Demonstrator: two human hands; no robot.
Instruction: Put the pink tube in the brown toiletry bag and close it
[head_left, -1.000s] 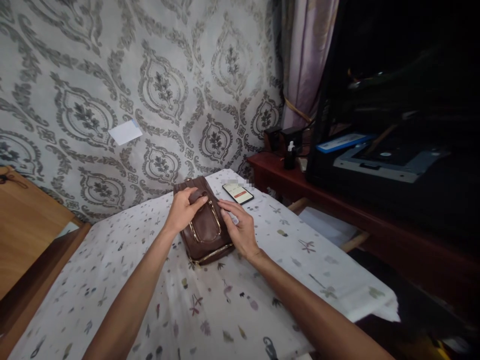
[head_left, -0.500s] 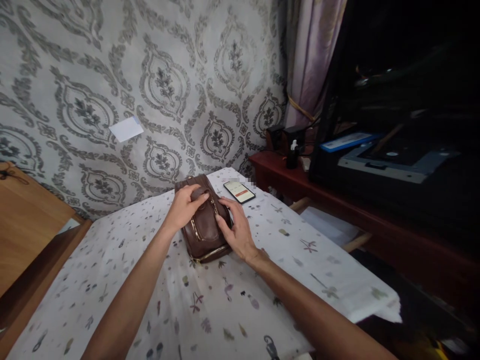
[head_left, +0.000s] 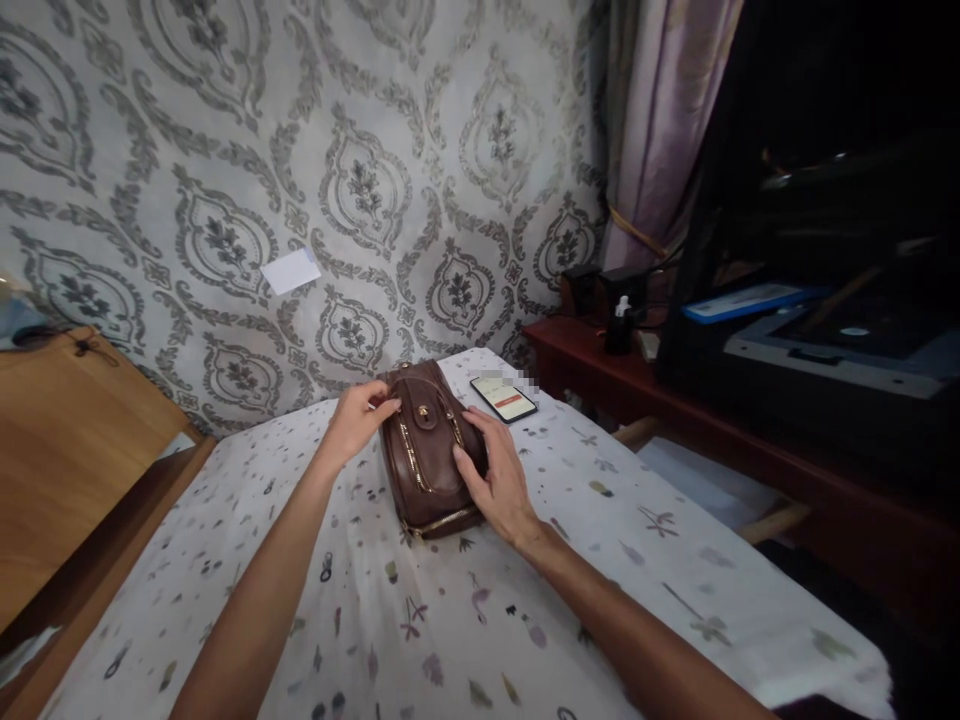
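Note:
A brown leather bag [head_left: 431, 460] with gold zippers lies on a white patterned cloth [head_left: 360, 600]. Its rounded flap [head_left: 426, 408] lies flat, with a gold clasp showing. At the bag's upper left edge, my left hand [head_left: 360, 420] is closed, thumb and fingers pinched together; what they grip there is too small to make out. My right hand [head_left: 499, 475] rests against the bag's right side, thumb on top and fingers apart along the edge. Just beyond the right hand lies a phone [head_left: 504, 398] with its screen lit.
At the right, a dark red desk [head_left: 585, 355] holds a small black bottle [head_left: 619, 328] and a blue-edged item [head_left: 750, 302]. A wooden board [head_left: 82, 450] stands at the left. White paper [head_left: 291, 271] is on the patterned wall behind.
My left hand has moved off the flap to the bag's left edge. The flap now lies flat and its clasp shows. The whole view has shifted slightly.

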